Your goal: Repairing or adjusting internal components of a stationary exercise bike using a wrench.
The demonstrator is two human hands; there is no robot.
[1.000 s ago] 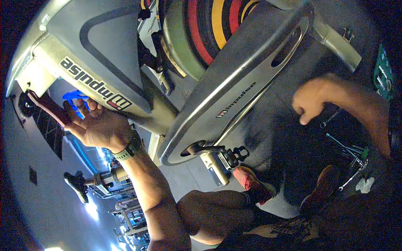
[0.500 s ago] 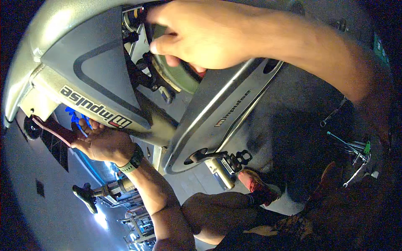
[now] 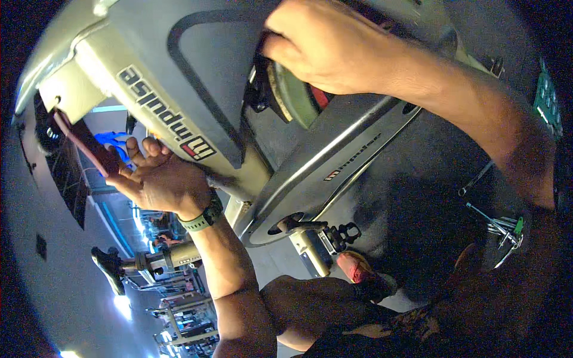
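An exercise bike stands close in front of me, with a grey side cover (image 3: 149, 56), a pale frame tube (image 3: 149, 113) and a long dark chain guard (image 3: 334, 149). My right hand (image 3: 325, 45) reaches across the top, fingers curled at the gap beside the green-rimmed wheel (image 3: 292, 95). Its fingertips, and whatever they grip, are hidden. Under the pale tube, my left hand (image 3: 170, 182) is curled, palm up, its thumb against the end of a dark red flat piece (image 3: 89, 143). That piece runs up to the frame's pale end plate (image 3: 68, 89).
A crank and pedal (image 3: 334, 238) stick out by my red shoe (image 3: 355, 265). On the dark floor at right lie several wrenches (image 3: 504, 230), a separate wrench (image 3: 477, 177) and a green tool holder (image 3: 544, 101). Another bike's saddle (image 3: 108, 268) shows at lower left.
The bike has shifted rightward in view. Both hands appear farther right, the left also higher. My right hand now covers more of the gap, and the parts inside are mostly hidden.
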